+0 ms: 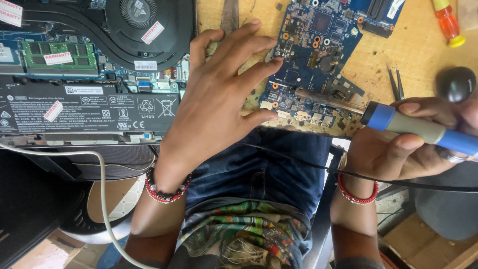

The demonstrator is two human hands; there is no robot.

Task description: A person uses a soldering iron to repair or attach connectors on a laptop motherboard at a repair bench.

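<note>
My left hand lies flat on the wooden bench with its fingers spread, the fingertips touching the left edge of a blue circuit board. My right hand grips a soldering iron with a blue and grey handle. Its metal shaft reaches left over the lower part of the board. A black cord runs from the iron across my lap.
An opened laptop with its fan, memory and black battery exposed lies at the left. Tweezers, a black round knob and an orange and yellow screwdriver sit at the right. A white cable hangs lower left.
</note>
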